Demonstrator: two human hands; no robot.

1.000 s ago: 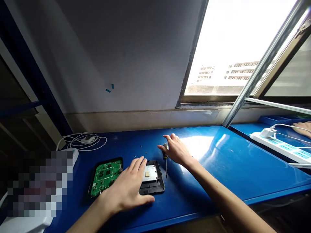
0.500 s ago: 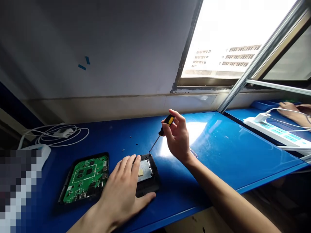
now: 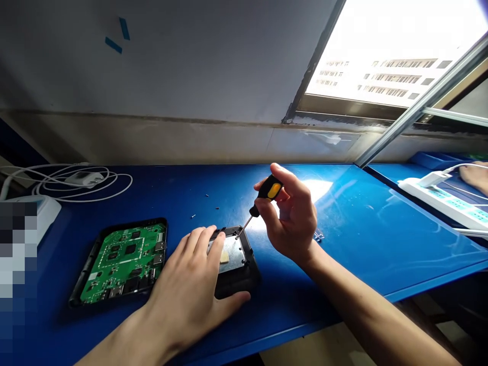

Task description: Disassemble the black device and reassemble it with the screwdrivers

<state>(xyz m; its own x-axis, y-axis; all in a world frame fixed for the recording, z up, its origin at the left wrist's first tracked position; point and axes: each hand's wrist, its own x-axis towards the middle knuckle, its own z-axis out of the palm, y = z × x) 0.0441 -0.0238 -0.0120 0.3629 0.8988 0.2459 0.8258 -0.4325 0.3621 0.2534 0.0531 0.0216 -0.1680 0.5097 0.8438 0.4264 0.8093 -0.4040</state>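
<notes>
My right hand grips a black and yellow screwdriver, its tip touching down near the upper right corner of a metal plate. That plate, with a small beige pad on it, lies in a black cover. Across the left part of the cover rests my left hand, fingers extended and thumb spread at the near side. To the left, a green circuit board sits in a black case. Small screws lie on the blue table behind the cover.
A coiled white cable with an adapter lies at the back left. On the right stand a metal frame post, a white power strip and a blue tray. Another person's hand shows at the right edge.
The screwdriver in my right hand has gone from the cover's far edge onto the metal plate's corner. The view has tilted down. The other person's hand shows less at the right edge.
</notes>
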